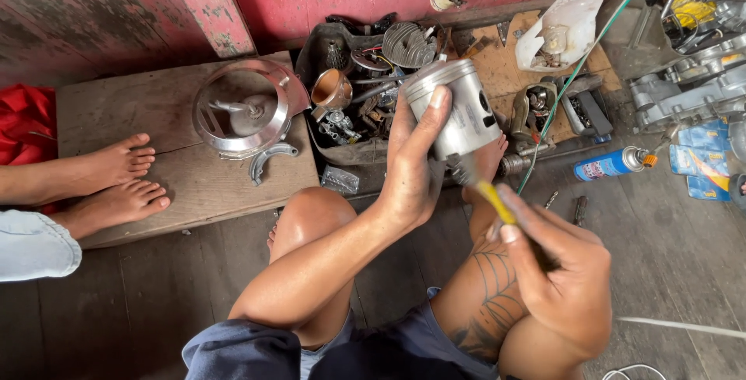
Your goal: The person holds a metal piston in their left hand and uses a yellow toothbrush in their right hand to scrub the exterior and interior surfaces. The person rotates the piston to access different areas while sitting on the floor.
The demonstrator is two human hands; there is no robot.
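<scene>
Knees: I am looking down over my own bare knees [311, 221] and rolled blue shorts [326, 349], the nearest things in view — a dark line tattoo [489, 287] is showing on the right leg.
Right hand: my right hand [563, 279] is closing its fingers fully around the yellow handle of a small brush [486, 190], and the bristle end is touching the lower edge of the piston.
Left hand: my left hand [412, 162] is gripping the grey metal piston [462, 112] from the side, thumb running up along its wall to the crown, fingers curling behind it out of sight.
Piston: it is being held tilted in the air above the floor, between my knees and the black parts tray [315, 54], crown pointing up and to the left.
Tray: it is holding a jumble of small engine parts, a finned cylinder head [408, 44] and a copper-coloured cup [332, 88] among them.
Board: a shiny round metal cover [245, 112] is lying on the wooden board [140, 108], just beside the tray.
Another person: two bare feet [116, 182] are resting on that board at the left.
Floor: a blue spray can [610, 164] is lying on its side to my right — near a green cable [583, 65].
</scene>
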